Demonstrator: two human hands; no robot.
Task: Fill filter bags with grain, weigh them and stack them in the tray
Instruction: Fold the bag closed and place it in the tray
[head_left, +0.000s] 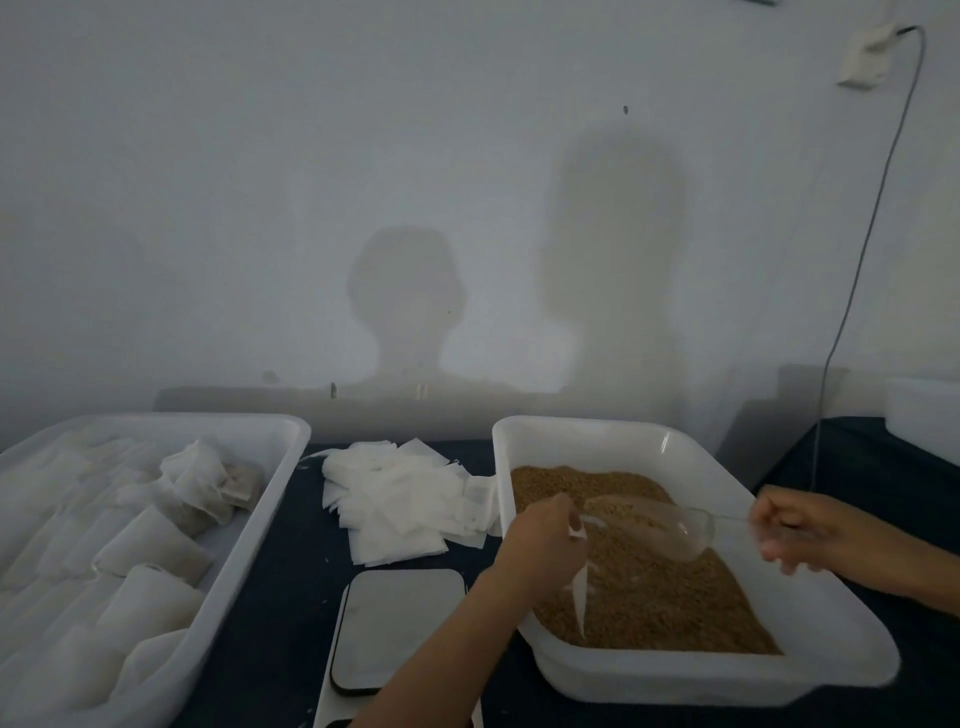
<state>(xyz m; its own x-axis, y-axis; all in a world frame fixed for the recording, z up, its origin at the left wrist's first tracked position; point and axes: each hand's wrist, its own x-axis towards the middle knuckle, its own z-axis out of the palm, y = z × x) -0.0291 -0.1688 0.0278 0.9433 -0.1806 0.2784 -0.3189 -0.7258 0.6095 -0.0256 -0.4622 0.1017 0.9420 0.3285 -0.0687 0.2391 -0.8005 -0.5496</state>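
Thin white filter bag (579, 597) hanging over tan, granular grain (649, 587) in a white plastic tub (727, 670), pinched at its mouth by the left grip (545, 535). Clear scoop (660, 525) tipped toward it, handle in the curled right grip (810, 525). Flat scale (395, 629), loose bags (405, 499), tray (249, 540) of filled bags on the dark surface (280, 623).

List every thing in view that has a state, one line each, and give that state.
Left hand: pinching a filter bag over the grain.
Right hand: gripping the scoop handle.
Scoop: tilted toward the bag, grain inside.
Grain tub: partly filled with grain.
Left tray: holds rows of filled bags.
Empty bags: loose pile on the table.
Scale: nothing on it.
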